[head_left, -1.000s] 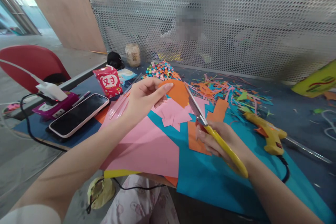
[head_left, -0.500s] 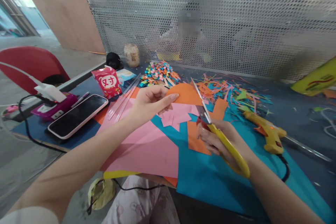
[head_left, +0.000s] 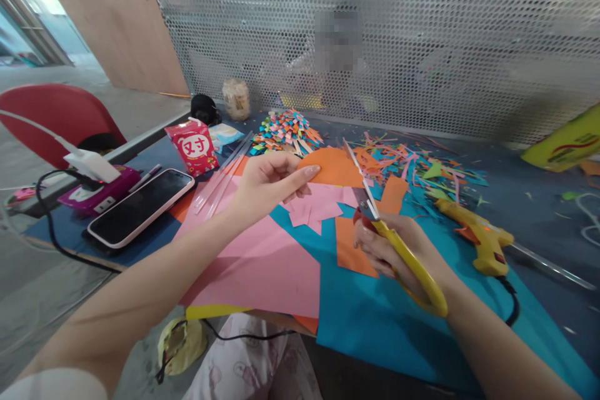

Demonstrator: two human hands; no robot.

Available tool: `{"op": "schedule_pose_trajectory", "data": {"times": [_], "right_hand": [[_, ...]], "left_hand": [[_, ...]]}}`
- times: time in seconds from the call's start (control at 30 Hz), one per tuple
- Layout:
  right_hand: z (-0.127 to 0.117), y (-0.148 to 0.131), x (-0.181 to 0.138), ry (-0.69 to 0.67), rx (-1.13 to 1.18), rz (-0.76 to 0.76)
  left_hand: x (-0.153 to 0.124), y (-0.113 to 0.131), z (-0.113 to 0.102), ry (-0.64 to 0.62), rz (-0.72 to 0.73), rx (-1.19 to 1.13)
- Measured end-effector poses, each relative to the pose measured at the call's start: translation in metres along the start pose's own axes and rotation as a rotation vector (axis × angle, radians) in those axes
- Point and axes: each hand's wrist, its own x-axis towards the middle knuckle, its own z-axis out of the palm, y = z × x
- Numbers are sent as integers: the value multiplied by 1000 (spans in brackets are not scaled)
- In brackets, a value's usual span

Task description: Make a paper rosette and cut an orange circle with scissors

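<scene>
My left hand [head_left: 276, 184] pinches the left end of an orange paper piece [head_left: 334, 165] with a rounded upper edge, holding it above the table. Around the yellow-handled scissors [head_left: 412, 265] my right hand [head_left: 398, 244] is closed, and their blades lie at the right edge of the orange paper. Beneath the paper are small pink paper pieces [head_left: 309, 207]. A large pink sheet [head_left: 262, 269], a teal sheet [head_left: 375, 325] and an orange strip [head_left: 351, 247] lie below my hands.
A yellow hot glue gun [head_left: 478, 234] lies at right near a heap of paper shreds [head_left: 412, 165]. Folded paper bits [head_left: 285, 131] are piled behind. On the left are a phone [head_left: 140, 207], a purple power strip [head_left: 100, 194] and a red snack bag [head_left: 193, 145]. A perforated metal panel [head_left: 422, 25] stands behind.
Almost nothing differs. The view has shifted slightly; both hands keep their hold on the orange paper and the scissors, with the blades still at the paper's right edge.
</scene>
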Motion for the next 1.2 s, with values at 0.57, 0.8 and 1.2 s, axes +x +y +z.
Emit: {"op": "schedule_pose_trajectory", "data": {"times": [0.57, 0.8, 1.2], "right_hand": [[-3, 3, 0, 0, -33, -29], [-3, 2, 0, 11, -100, -83], [-5, 2, 3, 5, -130, -73]], "left_hand": [[4, -2, -3, 85, 106, -27], [5, 2, -3, 101, 130, -50], [5, -1, -7, 94, 134, 6]]}}
